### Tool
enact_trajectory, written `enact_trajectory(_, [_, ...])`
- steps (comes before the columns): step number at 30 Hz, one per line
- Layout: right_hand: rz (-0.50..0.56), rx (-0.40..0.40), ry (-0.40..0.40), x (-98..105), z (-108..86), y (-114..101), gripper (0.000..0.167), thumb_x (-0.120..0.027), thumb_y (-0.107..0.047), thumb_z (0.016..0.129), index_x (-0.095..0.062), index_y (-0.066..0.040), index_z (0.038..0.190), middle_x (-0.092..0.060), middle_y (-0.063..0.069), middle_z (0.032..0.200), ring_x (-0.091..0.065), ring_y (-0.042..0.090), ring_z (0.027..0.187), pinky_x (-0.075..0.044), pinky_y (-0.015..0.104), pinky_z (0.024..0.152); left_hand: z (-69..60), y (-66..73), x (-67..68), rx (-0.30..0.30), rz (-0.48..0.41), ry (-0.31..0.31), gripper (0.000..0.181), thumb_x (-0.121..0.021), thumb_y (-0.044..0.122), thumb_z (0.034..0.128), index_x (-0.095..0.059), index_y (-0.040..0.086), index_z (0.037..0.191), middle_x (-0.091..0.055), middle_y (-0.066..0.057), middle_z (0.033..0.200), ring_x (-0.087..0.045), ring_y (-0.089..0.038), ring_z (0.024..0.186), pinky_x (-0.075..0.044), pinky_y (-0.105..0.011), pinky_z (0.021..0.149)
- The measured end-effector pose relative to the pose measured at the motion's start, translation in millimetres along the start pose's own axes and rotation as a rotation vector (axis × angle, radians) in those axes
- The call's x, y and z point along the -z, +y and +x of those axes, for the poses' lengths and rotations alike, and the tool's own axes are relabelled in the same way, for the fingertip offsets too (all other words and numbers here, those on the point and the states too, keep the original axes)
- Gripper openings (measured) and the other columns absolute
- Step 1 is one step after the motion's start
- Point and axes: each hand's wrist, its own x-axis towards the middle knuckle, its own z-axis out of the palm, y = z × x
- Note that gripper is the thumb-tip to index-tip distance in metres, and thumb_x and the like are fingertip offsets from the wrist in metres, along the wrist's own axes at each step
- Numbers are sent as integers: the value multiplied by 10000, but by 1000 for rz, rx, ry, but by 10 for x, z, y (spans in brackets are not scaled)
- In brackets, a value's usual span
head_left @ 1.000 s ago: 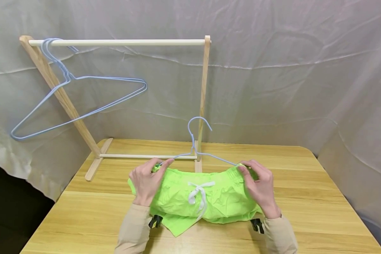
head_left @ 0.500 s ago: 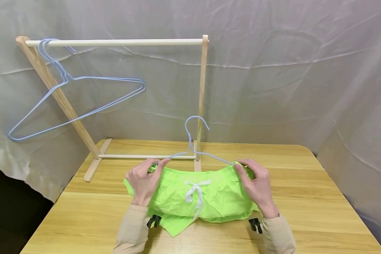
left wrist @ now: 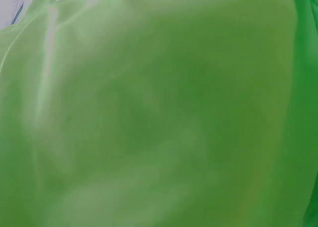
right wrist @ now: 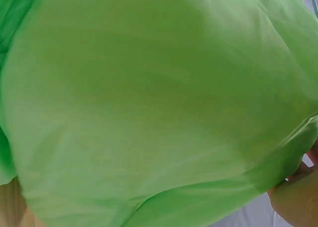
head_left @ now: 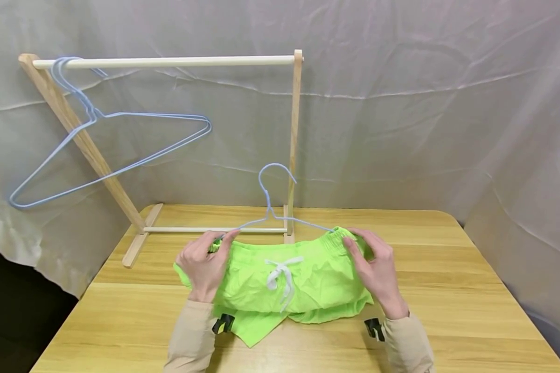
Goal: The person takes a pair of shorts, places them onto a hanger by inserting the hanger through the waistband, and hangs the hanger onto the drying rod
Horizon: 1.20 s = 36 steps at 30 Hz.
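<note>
Bright green shorts (head_left: 312,282) with a white drawstring bow (head_left: 280,277) are held up by the waistband over the table. Inside the waistband sits a blue wire hanger (head_left: 267,197), its hook upright above the cloth and its lower part hidden. My left hand (head_left: 204,264) pinches the waistband's left end along with the hanger's shoulder. At the opposite end, my right hand (head_left: 375,267) grips the waistband between thumb and fingers near the other shoulder. Green fabric (left wrist: 149,108) fills the left wrist view; in the right wrist view, the same cloth (right wrist: 149,103) covers most of the frame.
A wooden rack (head_left: 295,129) with a white top rail (head_left: 177,62) stands behind, left of centre. Blue hangers (head_left: 154,113) hang at the rail's left end. A grey curtain (head_left: 401,134) backs the wooden table (head_left: 466,311).
The shorts and hanger have shifted left and slightly up, with both hands still gripping. The waistband's right end sits higher. The whole view has drifted slightly.
</note>
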Motion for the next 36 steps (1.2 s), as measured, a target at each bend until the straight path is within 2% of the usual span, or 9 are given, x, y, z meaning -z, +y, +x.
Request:
enact_trajectory(4, [-17, -10, 12, -2, 9, -19, 315, -681, 165, 804, -700, 69, 1103, -738, 229, 969, -596, -73, 984, -468, 86, 923, 33, 9, 29, -2, -8, 27, 532, -669, 549, 908, -733, 83, 661, -704, -84, 577, -260, -79, 335, -166, -178, 412])
enact_trajectory(10, [-15, -22, 33, -26, 71, -33, 294, -629, 151, 858, -677, 85, 1141, -714, 257, 1040, -558, -88, 1080, -428, 111, 1002, 136, -3, 85, -20, -19, 62, 544, -684, 528, 906, -727, 46, 658, -699, -113, 575, -330, -119, 315, -192, -179, 394])
enact_trajectory(15, [-1, -13, 53, -57, 225, -50, 271, -603, 133, 890, -673, 86, 1148, -697, 260, 1106, -560, -32, 1129, -416, 130, 1032, 310, -33, 151, -28, -6, 99, 565, -686, 550, 898, -725, 49, 642, -679, -115, 546, -290, -131, 317, -163, -189, 406])
enact_trajectory(21, [53, -5, 30, -153, 484, -94, 252, -569, 88, 947, -676, 62, 1174, -689, 244, 1154, -601, 69, 1059, -447, 141, 959, 512, -89, 238, -1, -18, 125, 590, -689, 589, 877, -731, 49, 644, -684, -136, 563, -272, -141, 326, -132, -168, 449])
enact_trajectory(28, [86, 13, -13, -333, 773, -136, 227, -549, 41, 981, -677, 57, 1169, -696, 220, 1140, -572, -2, 1009, -447, 144, 916, 767, -166, 387, 29, 5, 119, 631, -680, 630, 864, -740, 41, 647, -695, -153, 583, -246, 90, 427, -123, -140, 485])
enact_trajectory(32, [106, -1, -58, -447, 969, -147, 222, -537, -2, 1007, -672, 66, 1170, -694, 220, 1142, -584, 63, 996, -448, 164, 902, 936, -202, 483, 47, 18, 122, 660, -677, 670, 843, -744, 44, 643, -675, -162, 553, -226, 105, 431, -100, -158, 488])
enact_trajectory(36, [122, -67, -114, -553, 1169, -136, 248, -526, -54, 1031, -664, 52, 1208, -687, 216, 1176, -602, 172, 999, -445, 181, 882, 1074, -250, 576, 69, 59, 125, 681, -670, 709, 821, -757, 54, 654, -641, -168, 518, -199, 134, 453, -66, -198, 504])
